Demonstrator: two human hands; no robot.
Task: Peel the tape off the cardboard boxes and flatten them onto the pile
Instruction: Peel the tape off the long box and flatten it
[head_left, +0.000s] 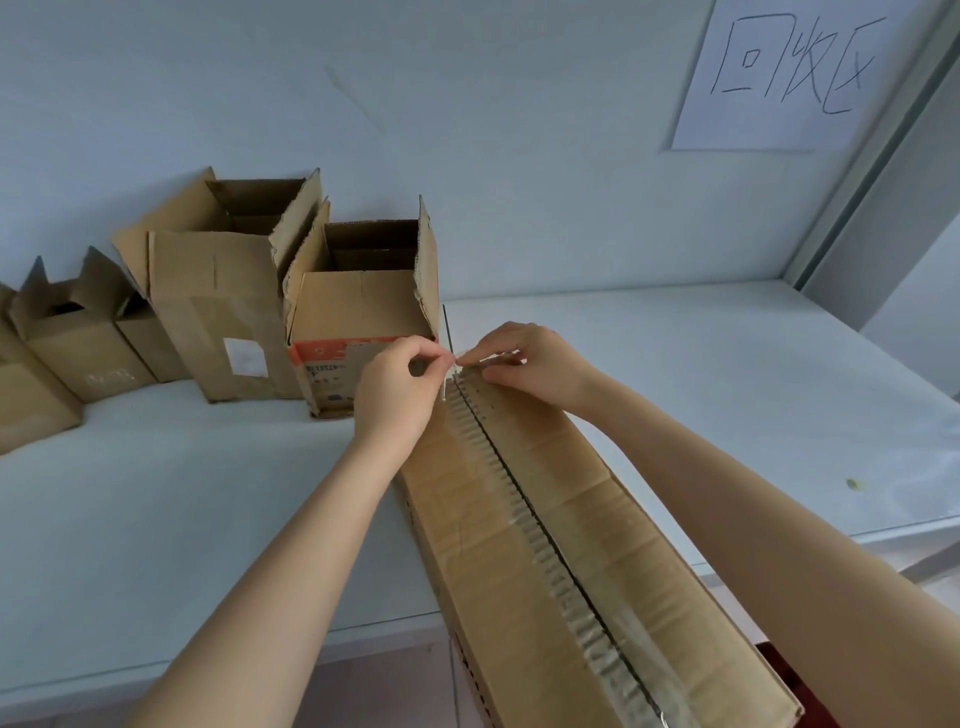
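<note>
A long brown cardboard box lies on the white table and runs from the bottom right toward the middle. Clear tape covers the seam between its two closed flaps. At the far end of that seam my left hand pinches the lifted tape end between thumb and forefinger. My right hand presses flat on the right flap beside the seam, fingertips almost touching my left hand.
Several open cardboard boxes stand in a row at the back left: one with an orange band, a taller one, smaller ones. A paper sign hangs on the wall. The table stretches bare to the right.
</note>
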